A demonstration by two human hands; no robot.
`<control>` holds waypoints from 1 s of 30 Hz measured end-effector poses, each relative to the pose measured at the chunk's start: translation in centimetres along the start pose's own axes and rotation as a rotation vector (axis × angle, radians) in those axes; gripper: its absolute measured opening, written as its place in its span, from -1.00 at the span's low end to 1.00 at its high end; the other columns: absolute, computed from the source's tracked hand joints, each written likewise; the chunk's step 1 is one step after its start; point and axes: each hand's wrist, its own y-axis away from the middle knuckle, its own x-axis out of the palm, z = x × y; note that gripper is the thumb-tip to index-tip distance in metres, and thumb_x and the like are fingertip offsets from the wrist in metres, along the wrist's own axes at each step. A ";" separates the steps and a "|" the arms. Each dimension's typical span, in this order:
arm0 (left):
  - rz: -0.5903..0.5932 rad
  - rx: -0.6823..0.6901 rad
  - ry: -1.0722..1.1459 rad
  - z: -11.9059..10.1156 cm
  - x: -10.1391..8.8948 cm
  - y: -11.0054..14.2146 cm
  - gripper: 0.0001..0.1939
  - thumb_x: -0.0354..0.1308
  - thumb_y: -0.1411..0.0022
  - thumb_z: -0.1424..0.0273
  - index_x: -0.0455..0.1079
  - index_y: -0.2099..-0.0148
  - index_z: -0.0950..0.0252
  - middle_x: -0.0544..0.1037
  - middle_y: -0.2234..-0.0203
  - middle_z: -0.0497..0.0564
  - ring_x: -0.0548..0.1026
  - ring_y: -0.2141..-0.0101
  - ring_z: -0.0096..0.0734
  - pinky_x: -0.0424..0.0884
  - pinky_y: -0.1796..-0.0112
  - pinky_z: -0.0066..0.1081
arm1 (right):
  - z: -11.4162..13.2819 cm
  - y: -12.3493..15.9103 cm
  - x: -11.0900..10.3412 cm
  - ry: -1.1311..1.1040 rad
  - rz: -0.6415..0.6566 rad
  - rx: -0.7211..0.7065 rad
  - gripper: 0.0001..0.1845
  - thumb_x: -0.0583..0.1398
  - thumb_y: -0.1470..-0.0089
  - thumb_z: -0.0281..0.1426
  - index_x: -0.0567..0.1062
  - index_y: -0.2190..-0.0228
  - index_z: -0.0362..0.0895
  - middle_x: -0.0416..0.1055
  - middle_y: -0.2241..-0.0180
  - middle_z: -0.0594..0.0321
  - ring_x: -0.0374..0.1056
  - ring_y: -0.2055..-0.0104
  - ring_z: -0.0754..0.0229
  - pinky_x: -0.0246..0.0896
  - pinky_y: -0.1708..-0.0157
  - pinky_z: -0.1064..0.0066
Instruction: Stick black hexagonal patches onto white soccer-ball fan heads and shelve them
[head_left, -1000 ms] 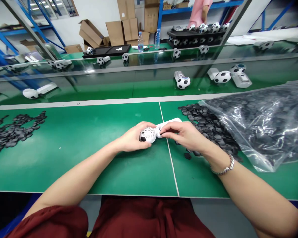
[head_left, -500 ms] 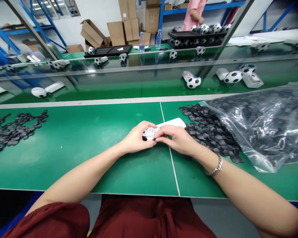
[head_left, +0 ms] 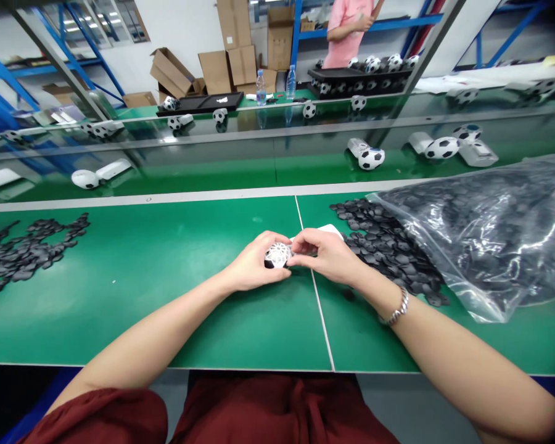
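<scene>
My left hand (head_left: 254, 262) is wrapped around a soccer-ball-patterned part (head_left: 277, 255) with a white openwork face and black patches. A flat white handle piece (head_left: 332, 232) shows behind the knuckles of my right hand (head_left: 326, 256); how it joins the ball part is hidden. The thumb and forefinger of my right hand are pinched together at the right edge of the ball part. Whatever lies between those fingertips is too small to make out. To the right of this hand lies a heap of small black pieces (head_left: 393, 250).
A clear plastic bag (head_left: 490, 228) of black pieces lies at the right. More black pieces (head_left: 32, 246) are spread at the left. Beyond the white rail (head_left: 189, 198), a green belt (head_left: 240, 166) carries ball-and-handle units (head_left: 370, 158). A person in pink (head_left: 345, 31) stands behind black trays (head_left: 361, 83).
My right hand has shifted slightly left and covers more of the white handle. Units on the near belt have moved right, those on the far strip left. The person in pink has raised their hands.
</scene>
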 end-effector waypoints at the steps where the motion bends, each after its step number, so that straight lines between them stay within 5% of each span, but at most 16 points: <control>1: 0.044 0.005 0.005 0.1 -0.3 0.1 -0.47 0.20 0.11 0.40 0.23 0.03 0.22 0.34 0.10 0.03 0.34 0.11 -0.21 0.28 0.08 -0.23 | -0.3 0.0 -0.4 0.054 -0.035 0.010 -0.81 0.22 0.05 -0.27 0.39 0.45 -0.14 0.35 0.46 0.27 0.26 0.42 0.27 0.18 0.40 0.44; 5: 0.121 -0.020 0.022 0.3 -1.5 0.2 -0.41 0.22 0.14 0.42 0.21 -0.01 0.22 0.35 0.11 0.02 0.37 0.17 -0.25 0.31 0.15 -0.28 | -1.8 0.2 -2.7 0.446 -0.210 0.100 -0.81 0.17 0.00 -0.32 0.41 0.32 -0.16 0.35 0.28 0.12 0.24 0.16 0.09 0.16 0.15 0.26; 9: 0.051 -0.108 0.149 1.2 -3.4 -1.9 -0.43 0.21 0.14 0.41 0.20 0.00 0.25 0.41 0.31 -0.04 0.39 0.37 -0.41 0.35 0.36 -0.42 | -2.4 0.6 -4.1 0.703 -0.220 0.229 -0.75 0.14 -0.03 -0.31 0.40 0.24 -0.17 0.30 0.13 0.04 0.19 0.07 0.00 0.16 0.12 0.20; 14: -0.336 -0.179 0.026 3.6 -6.8 -9.3 -0.43 0.20 0.13 0.41 0.18 0.00 0.31 0.43 0.30 -0.01 0.43 0.36 -0.37 0.38 0.34 -0.39 | -1.1 1.1 -3.9 0.866 -0.082 0.448 -0.69 0.19 0.02 -0.33 0.39 0.18 -0.13 0.28 0.05 0.01 0.19 0.02 -0.07 0.23 0.21 0.19; 17: -0.518 -0.199 -0.130 5.4 -7.8 -14.0 -0.37 0.14 0.02 0.40 0.04 -0.11 0.31 0.33 0.08 0.12 0.37 0.11 -0.22 0.33 0.12 -0.26 | -0.5 1.2 -3.7 0.880 -0.010 0.547 -0.69 0.19 0.02 -0.33 0.38 0.18 -0.13 0.32 0.11 -0.01 0.26 0.09 -0.05 0.26 0.29 0.23; 20: -0.577 -0.242 -0.244 7.5 -7.1 -16.9 -0.31 0.09 -0.07 0.42 -0.12 -0.21 0.32 0.06 -0.13 0.26 0.10 -0.13 -0.08 0.13 -0.06 -0.16 | -0.5 1.2 -3.7 0.898 0.028 0.557 -0.69 0.19 0.01 -0.33 0.39 0.19 -0.15 0.36 0.18 0.00 0.31 0.15 -0.04 0.27 0.31 0.26; 23: -0.535 -0.305 -0.345 9.3 -5.6 -18.2 -0.27 0.11 -0.07 0.42 -0.14 -0.23 0.32 -0.09 -0.20 0.34 0.01 -0.16 0.14 0.04 -0.07 -0.01 | -0.8 1.0 -3.9 0.906 0.036 0.531 -0.71 0.19 0.01 -0.33 0.40 0.20 -0.16 0.37 0.20 0.00 0.31 0.17 -0.03 0.28 0.32 0.28; 30: -0.447 -0.359 -0.516 9.7 -4.2 -17.7 -0.29 0.03 -0.17 0.24 -0.18 -0.27 0.25 0.02 -0.18 0.34 0.16 -0.10 0.15 0.10 -0.03 0.00 | -3.3 1.5 -3.9 0.905 0.050 0.383 -0.87 0.09 -0.03 -0.50 0.44 0.36 -0.15 0.39 0.34 0.08 0.36 0.28 0.09 0.25 0.35 0.35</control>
